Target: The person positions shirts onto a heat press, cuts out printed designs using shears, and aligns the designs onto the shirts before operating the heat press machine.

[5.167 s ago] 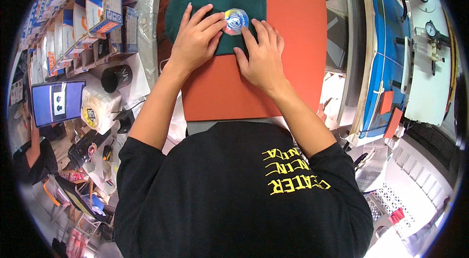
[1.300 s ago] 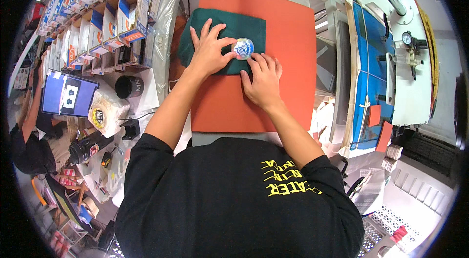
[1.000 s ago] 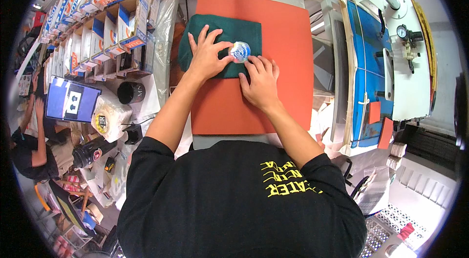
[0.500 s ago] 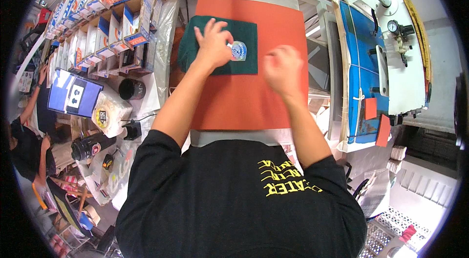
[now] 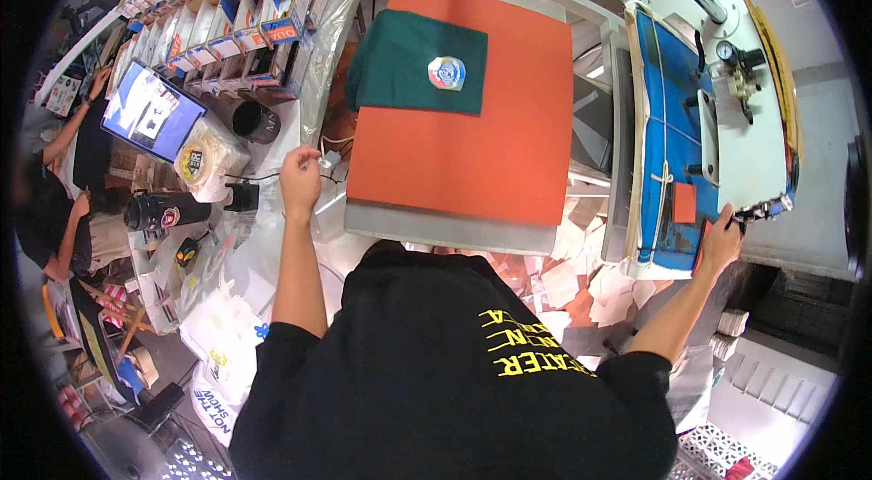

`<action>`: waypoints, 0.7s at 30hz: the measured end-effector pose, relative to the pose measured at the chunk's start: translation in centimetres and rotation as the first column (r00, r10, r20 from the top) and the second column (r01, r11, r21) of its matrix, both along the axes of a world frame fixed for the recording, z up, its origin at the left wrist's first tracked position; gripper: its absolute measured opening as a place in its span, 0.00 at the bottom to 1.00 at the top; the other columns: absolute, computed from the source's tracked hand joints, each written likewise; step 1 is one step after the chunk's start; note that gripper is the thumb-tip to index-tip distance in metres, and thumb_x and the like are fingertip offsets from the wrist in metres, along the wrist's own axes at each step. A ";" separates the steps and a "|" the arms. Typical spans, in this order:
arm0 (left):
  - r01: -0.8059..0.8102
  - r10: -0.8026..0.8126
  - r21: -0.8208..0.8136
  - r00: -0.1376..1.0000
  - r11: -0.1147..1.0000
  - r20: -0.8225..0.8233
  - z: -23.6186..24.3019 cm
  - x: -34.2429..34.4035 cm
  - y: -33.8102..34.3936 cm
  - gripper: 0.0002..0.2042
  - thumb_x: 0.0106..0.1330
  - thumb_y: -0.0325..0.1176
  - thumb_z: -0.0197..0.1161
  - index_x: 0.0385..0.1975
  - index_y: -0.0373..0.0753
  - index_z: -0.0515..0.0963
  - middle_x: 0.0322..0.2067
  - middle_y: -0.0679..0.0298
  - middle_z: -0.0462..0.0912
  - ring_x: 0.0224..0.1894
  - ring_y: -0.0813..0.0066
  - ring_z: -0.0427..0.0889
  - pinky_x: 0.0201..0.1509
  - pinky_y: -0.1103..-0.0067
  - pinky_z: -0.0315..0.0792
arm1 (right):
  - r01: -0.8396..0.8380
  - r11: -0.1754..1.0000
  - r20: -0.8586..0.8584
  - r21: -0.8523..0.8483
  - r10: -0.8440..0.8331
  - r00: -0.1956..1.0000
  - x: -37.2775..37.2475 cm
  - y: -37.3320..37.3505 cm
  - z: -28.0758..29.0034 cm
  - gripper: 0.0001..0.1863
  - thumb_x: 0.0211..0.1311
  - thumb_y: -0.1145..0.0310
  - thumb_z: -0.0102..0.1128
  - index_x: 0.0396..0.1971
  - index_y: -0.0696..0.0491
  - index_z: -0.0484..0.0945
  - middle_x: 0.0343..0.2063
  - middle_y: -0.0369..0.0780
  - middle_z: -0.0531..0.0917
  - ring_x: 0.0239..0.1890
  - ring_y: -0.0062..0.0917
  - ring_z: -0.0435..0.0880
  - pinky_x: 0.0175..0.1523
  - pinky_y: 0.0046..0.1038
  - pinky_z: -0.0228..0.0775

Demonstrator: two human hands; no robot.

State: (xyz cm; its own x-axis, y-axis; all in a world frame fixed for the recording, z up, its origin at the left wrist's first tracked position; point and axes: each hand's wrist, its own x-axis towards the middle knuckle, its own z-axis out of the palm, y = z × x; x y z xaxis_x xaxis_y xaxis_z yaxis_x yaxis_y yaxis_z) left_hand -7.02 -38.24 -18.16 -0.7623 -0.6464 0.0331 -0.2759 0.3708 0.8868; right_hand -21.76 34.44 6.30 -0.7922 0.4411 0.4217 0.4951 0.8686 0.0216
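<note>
A dark green folded cloth (image 5: 386,71) lies on the orange-red pad (image 5: 454,176) of a press. Near its right edge sits a round-topped emblem (image 5: 446,73) in blue, white and red. My left hand (image 5: 301,178) is off the pad's left side, above the side table's edge, fingers pinched together. A small pale piece shows at its fingertips, too small to name. My right hand (image 5: 722,242) reaches far right, its fingers closed round a black handle (image 5: 738,220) at the front of the press's swung-aside head (image 5: 767,153).
Left of the pad are boxes of packets (image 5: 241,21), a tablet (image 5: 153,112), a black cup (image 5: 255,122) and a dark bottle (image 5: 166,210). A blue plate (image 5: 668,117) tied with white cord hangs under the head. Another person (image 5: 54,207) is at far left.
Both hands have left the cloth area. My left hand moved down and left; my right hand moved far right and took hold of the press handle. The emblem is now uncovered.
</note>
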 end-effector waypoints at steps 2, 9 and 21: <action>0.005 -0.005 0.006 1.000 1.000 0.020 0.0 2.0 1.8 0.05 0.61 0.24 0.60 0.34 0.36 0.80 0.46 0.57 0.81 0.49 0.68 0.80 0.54 0.75 0.72 | 0.063 0.998 0.027 0.010 -0.063 0.998 -0.2 -1.2 1.1 0.39 0.67 0.34 0.37 0.42 0.58 0.83 0.44 0.56 0.82 0.51 0.51 0.77 0.56 0.53 0.65; 0.013 -0.012 0.044 1.000 0.999 -0.011 0.2 7.9 5.4 0.06 0.58 0.23 0.58 0.33 0.36 0.81 0.44 0.54 0.82 0.48 0.60 0.81 0.53 0.72 0.73 | 0.010 1.000 0.004 -0.017 -0.010 1.000 2.8 -7.8 2.3 0.38 0.67 0.33 0.38 0.41 0.54 0.84 0.43 0.51 0.84 0.55 0.48 0.75 0.60 0.61 0.55; 0.085 -0.085 0.035 0.996 0.996 -0.003 -1.9 11.4 7.8 0.06 0.58 0.23 0.58 0.32 0.34 0.80 0.42 0.53 0.81 0.45 0.60 0.81 0.51 0.73 0.75 | -0.555 0.810 -0.489 0.188 0.567 0.662 8.6 -22.5 1.1 0.51 0.33 0.47 0.82 0.59 0.51 0.67 0.65 0.50 0.58 0.65 0.44 0.60 0.62 0.51 0.50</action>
